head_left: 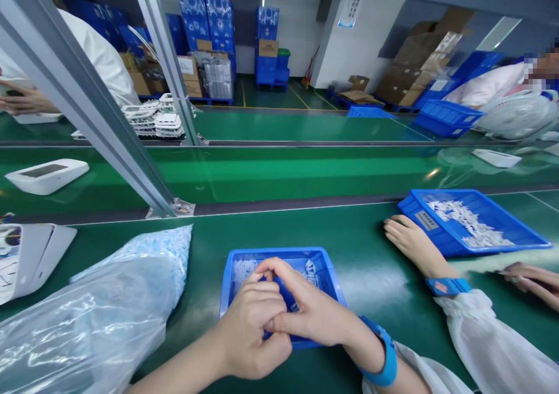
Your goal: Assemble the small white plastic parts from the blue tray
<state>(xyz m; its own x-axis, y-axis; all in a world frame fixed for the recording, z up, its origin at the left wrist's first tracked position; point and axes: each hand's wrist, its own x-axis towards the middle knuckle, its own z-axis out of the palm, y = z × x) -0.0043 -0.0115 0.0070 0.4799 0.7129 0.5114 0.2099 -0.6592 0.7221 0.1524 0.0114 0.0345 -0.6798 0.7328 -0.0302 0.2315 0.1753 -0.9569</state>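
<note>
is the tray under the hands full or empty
Partly filled: the tray holds white parts at both sides, bare blue between; left hand and right hand hide some of it.

Green bench (367, 277): brightly lit; a cloudy white sheen is thrown back beside the small blue tray (225, 292).
Left hand (255, 324) and right hand (310, 309): clearly lit, with fairly crisp outlines.
White pieces (311, 272) in the tray: only partly resolved.
Clear plastic bag (109, 318): crossed by white glare streaks.
Glossy green strip (279, 173): marked by a brighter band and, toward the right, one warm glint.
Back wall (301, 16): left dimmer; thin bright strips are seen near the top.
Metal post (87, 91): stretched by wide-angle distortion.
Fan (519, 114): softly rendered; a pixelated patch is seen above.
</note>
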